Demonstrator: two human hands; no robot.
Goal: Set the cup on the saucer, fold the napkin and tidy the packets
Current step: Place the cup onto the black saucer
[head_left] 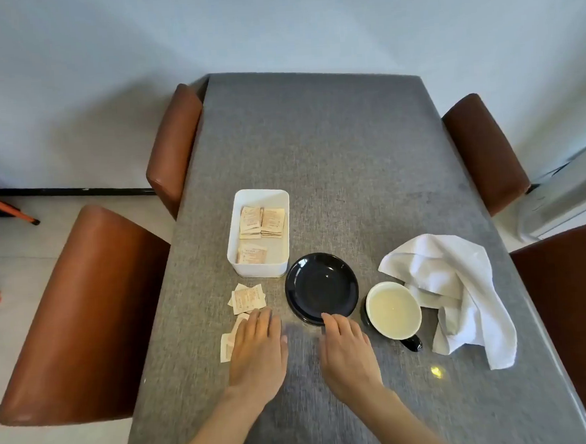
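Observation:
A black saucer (321,287) lies bare in the middle of the grey table. Right of it stands a cup (393,310), black outside and cream inside, its handle toward me. A crumpled white napkin (453,287) lies right of the cup and touches it. A white box (258,232) left of the saucer holds several tan packets. More loose packets (248,298) lie on the table in front of the box. My left hand (257,354) rests flat, fingers apart, over some loose packets. My right hand (347,350) is open, its fingertips at the saucer's near rim.
Brown padded chairs stand on both sides of the table (332,150): two on the left (81,313), two on the right (486,151). The table's far half carries nothing. A white appliance (564,195) stands on the floor at right.

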